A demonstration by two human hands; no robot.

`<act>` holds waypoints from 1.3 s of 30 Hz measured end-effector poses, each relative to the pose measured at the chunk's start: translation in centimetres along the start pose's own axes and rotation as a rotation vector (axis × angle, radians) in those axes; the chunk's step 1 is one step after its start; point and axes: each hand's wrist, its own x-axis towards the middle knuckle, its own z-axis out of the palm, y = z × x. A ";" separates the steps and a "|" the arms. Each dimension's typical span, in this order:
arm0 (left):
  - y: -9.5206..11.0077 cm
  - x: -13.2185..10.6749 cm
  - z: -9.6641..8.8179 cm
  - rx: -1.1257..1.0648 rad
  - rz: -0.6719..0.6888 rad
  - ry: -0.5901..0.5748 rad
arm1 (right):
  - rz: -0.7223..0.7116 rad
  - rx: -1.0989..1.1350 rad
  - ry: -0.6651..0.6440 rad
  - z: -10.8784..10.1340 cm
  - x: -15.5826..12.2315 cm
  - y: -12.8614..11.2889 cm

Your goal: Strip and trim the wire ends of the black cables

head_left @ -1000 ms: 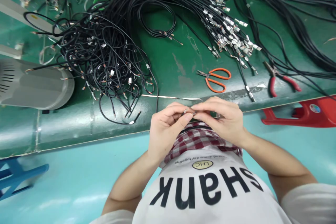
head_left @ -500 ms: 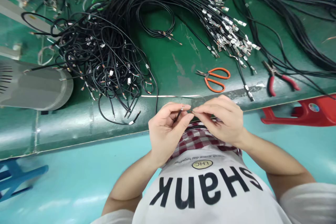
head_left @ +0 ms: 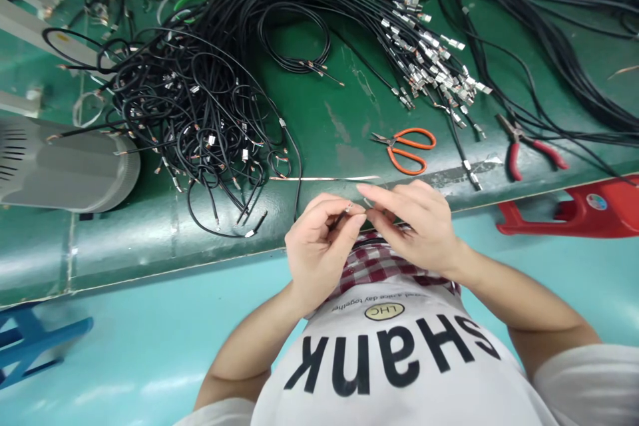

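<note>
My left hand (head_left: 319, 239) is closed with thumb and forefinger pinching a black cable (head_left: 340, 218) near its end, where a small shiny piece shows at the fingertips. My right hand (head_left: 417, 219) is right beside that end. Its forefinger stretches out above the thumb with a gap between them, and a small pale sliver (head_left: 368, 202) shows in this gap; what it is I cannot make out. Just beyond both hands, a thin pale strip (head_left: 324, 178) lies along the table. Orange-handled scissors (head_left: 407, 150) lie farther off, blades pointing left.
A tangled heap of black cables (head_left: 200, 100) covers the left, its bundle arching to metal connectors (head_left: 434, 66) on the right. Red-handled pliers (head_left: 522, 146) lie near more cables (head_left: 564, 60). A grey machine (head_left: 64, 163) stands at left. Stools, red (head_left: 574, 213) and blue (head_left: 44, 339), stand below the green table (head_left: 150, 239).
My right forefinger has lifted away from the thumb, where the two were pinched together before. My left hand keeps its pinch on the cable. The view has shifted slightly.
</note>
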 end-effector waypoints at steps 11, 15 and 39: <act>0.1 0.4 0.1 -0.054 -0.100 0.028 | 0.037 0.144 -0.024 0.2 -0.2 0.4; 0.0 0.7 0.0 -0.163 -0.186 0.067 | 0.148 0.251 -0.033 0.1 -0.2 0.3; -0.4 0.9 -0.3 0.385 0.351 0.015 | 0.674 0.860 -0.159 -0.9 0.3 0.3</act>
